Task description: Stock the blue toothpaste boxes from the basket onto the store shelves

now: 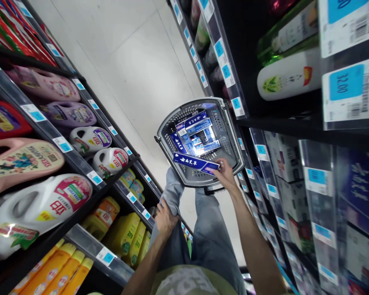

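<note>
My right hand (225, 173) grips one end of a long dark blue toothpaste box (192, 162) with white characters. The box is held over the near side of a grey shopping basket (178, 176). Inside the basket lie several more blue boxes, among them a dark blue box (176, 142) at the left and a lighter blue-and-white box (199, 125). My left hand (165, 217) rests on my jeans at the knee, fingers stretched out, with nothing in it.
Shelves with price tags line both sides. To the left stand laundry detergent bottles (46, 207) and yellow packs (130, 237). On the right are a white bottle (287, 80) and stacked boxes (295, 196). Pale floor (126, 61) runs ahead between the shelves.
</note>
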Action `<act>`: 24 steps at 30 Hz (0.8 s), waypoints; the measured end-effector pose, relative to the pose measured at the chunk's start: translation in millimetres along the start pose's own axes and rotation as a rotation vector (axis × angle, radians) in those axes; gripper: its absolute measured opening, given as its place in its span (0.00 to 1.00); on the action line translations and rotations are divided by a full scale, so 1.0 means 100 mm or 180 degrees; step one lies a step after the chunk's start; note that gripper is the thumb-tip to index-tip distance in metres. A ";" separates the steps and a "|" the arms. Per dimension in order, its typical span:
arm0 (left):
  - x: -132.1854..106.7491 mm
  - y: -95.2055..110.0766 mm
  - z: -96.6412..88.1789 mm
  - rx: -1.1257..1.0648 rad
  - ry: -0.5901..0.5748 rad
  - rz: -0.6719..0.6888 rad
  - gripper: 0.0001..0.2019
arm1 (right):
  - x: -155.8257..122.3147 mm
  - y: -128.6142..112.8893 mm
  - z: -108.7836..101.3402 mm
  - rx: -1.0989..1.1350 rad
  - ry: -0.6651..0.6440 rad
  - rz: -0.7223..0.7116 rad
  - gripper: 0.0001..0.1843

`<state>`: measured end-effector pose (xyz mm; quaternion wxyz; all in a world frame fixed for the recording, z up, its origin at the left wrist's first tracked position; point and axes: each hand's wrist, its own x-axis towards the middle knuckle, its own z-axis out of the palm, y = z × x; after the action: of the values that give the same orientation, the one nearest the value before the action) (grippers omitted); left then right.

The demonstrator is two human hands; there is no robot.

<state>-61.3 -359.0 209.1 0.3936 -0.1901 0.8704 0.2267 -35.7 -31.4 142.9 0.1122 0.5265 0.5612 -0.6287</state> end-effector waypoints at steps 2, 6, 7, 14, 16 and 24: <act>0.02 0.07 -0.01 -0.0045 -0.0030 -0.0027 0.42 | -0.02 0.08 0.17 0.0468 -0.0208 0.0114 0.28; 0.21 0.22 0.05 -0.0351 -0.0167 -0.0060 0.32 | -0.22 0.26 0.62 0.0858 -0.0433 0.0301 0.27; 0.29 0.26 0.08 -0.0502 -0.0243 -0.0037 0.28 | -0.31 0.32 0.72 0.0866 -0.0457 0.0364 0.26; 0.70 0.42 0.31 -0.2135 -0.0906 -0.0504 0.24 | -0.95 0.67 1.04 0.0709 -0.0786 0.0492 0.23; 0.69 0.39 0.38 -0.2786 -0.0838 -0.1013 0.23 | -1.02 0.73 1.03 0.0486 -0.1027 0.0343 0.23; 0.67 0.35 0.48 -0.2739 -0.0950 -0.1458 0.24 | -0.55 0.82 0.89 0.0896 -0.1219 0.0897 0.22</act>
<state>-91.7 -313.8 137.9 0.4393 -0.4865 0.5685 0.4972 -0.1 -157.6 121.9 0.2284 0.4813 0.3581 -0.7668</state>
